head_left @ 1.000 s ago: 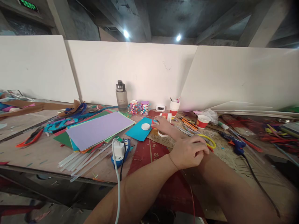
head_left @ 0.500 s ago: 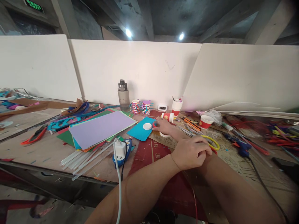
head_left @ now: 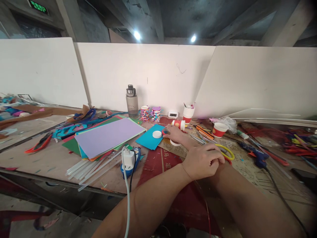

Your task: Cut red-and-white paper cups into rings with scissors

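The right hand reaches across to a small red ring beside the round white plastic lid on the blue paper sheet. The left hand rests curled on the right forearm, near yellow-handled scissors on the cluttered tabletop.
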A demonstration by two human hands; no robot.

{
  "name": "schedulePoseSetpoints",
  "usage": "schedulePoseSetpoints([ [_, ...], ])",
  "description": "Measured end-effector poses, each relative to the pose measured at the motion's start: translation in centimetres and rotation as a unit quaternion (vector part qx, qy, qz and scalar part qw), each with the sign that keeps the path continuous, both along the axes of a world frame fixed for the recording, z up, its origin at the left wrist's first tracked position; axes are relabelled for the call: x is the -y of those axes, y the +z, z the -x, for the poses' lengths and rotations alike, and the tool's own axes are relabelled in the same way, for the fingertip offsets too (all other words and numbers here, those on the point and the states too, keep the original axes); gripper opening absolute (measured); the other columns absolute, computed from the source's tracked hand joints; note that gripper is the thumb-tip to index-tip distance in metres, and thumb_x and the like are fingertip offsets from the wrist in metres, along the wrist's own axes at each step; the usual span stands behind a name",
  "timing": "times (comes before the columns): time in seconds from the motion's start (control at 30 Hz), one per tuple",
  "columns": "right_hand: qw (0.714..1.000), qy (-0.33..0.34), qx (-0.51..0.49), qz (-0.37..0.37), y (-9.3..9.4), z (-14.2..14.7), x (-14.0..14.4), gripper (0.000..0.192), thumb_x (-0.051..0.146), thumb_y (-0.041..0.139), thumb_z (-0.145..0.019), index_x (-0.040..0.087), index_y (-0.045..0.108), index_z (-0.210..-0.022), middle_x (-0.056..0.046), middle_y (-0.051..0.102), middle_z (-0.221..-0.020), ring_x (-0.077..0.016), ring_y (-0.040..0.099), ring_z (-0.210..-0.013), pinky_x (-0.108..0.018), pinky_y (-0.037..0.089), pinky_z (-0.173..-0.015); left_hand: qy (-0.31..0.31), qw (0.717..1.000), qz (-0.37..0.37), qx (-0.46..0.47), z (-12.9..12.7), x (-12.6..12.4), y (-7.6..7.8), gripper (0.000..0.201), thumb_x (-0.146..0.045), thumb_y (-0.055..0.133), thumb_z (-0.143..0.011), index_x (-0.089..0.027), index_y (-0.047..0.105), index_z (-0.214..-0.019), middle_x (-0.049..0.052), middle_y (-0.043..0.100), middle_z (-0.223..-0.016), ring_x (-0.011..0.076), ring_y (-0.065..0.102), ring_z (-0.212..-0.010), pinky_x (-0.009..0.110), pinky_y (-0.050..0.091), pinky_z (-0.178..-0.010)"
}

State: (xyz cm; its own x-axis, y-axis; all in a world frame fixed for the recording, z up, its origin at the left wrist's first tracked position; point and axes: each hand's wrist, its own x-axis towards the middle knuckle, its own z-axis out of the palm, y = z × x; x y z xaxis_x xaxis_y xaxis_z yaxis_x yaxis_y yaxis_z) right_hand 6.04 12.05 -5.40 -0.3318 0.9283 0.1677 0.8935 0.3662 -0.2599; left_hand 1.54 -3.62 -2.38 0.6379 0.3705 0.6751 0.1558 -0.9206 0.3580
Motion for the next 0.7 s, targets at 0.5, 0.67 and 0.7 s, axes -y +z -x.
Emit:
schedulePoseSetpoints([
  [0.5,0.994,-0.068,-0.074,-0.033,1.1,-2.2,2.9,0.037,0.04,0.06,-0.096,0.018,0.063,-0.126,-0.013,0.068,-0.125,-0.0238,0.064,-0.111,-0.034,0.047,-0.093,-0.043,0.997,-0.048,-0.039,-0.4,0.1,-0.7,0.025,-0.01,0.048,-0.089,-0.018,0.071,-0.095,0.006,0.072,-0.106,0.0144,0.069,-0.097,0.025,0.056,-0.082],
  [0.67,0.992,-0.074,-0.085,-0.054,2.0,-4.4,5.3,0.021,0.027,0.057,-0.095,0.016,0.069,-0.109,-0.01,0.073,-0.109,-0.0203,0.065,-0.1,-0.031,0.048,-0.088,-0.035,0.997,-0.074,-0.004,-0.5,-0.4,-1.2,0.026,-0.009,0.047,-0.09,-0.018,0.07,-0.099,0.007,0.071,-0.107,0.0155,0.069,-0.099,0.026,0.055,-0.085],
  [0.7,0.992,-0.07,-0.084,-0.059,2.2,-4.5,5.6,0.021,0.027,0.057,-0.095,0.017,0.069,-0.109,-0.01,0.073,-0.109,-0.0202,0.065,-0.1,-0.031,0.047,-0.09,-0.033,0.996,-0.078,0.014,-0.4,-0.4,-1.3,0.026,-0.009,0.047,-0.09,-0.018,0.07,-0.098,0.007,0.071,-0.106,0.0156,0.069,-0.098,0.026,0.055,-0.085],
])
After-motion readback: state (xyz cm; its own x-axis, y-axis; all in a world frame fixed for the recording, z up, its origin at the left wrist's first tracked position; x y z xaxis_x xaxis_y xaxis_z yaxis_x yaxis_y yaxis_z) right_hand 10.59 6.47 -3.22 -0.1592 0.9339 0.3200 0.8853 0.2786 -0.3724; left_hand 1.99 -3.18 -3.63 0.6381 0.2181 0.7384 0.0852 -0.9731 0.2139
